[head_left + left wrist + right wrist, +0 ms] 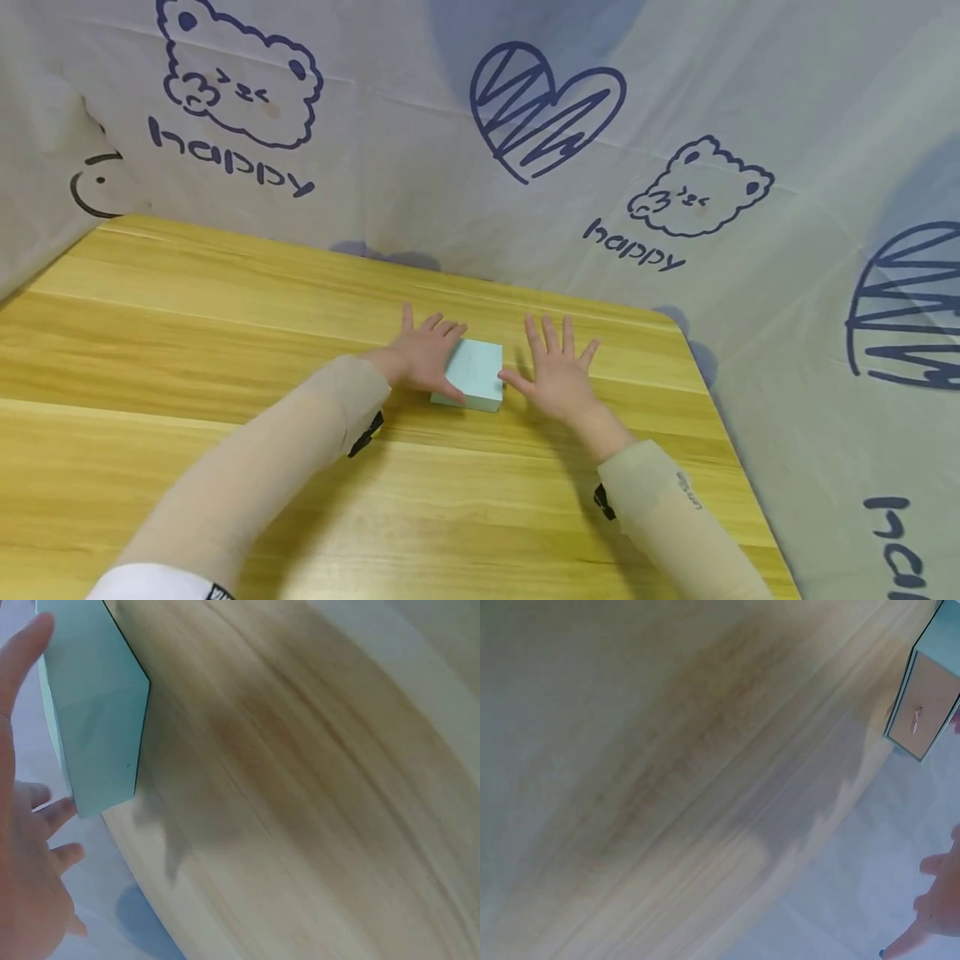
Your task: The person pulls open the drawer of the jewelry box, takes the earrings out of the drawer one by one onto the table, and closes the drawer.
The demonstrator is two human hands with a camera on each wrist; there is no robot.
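Nearest, your white L cuff [153, 585] w/ black tag [219, 592], lettering cut off; print on beige R sleeve [678, 512] too sm. to read surely. Your hands are apart, fingers spread: L hand [426, 357] at left side of pale-green box [477, 371] on wood desk [225, 342], R hand [562, 382] just beside its right. Backdrop [420, 175] reads "happy" 2x in full.

Box [480, 367] on table [465, 508], between left fingers [432, 322] and right fingers [551, 336]; cloth [420, 158] behind table
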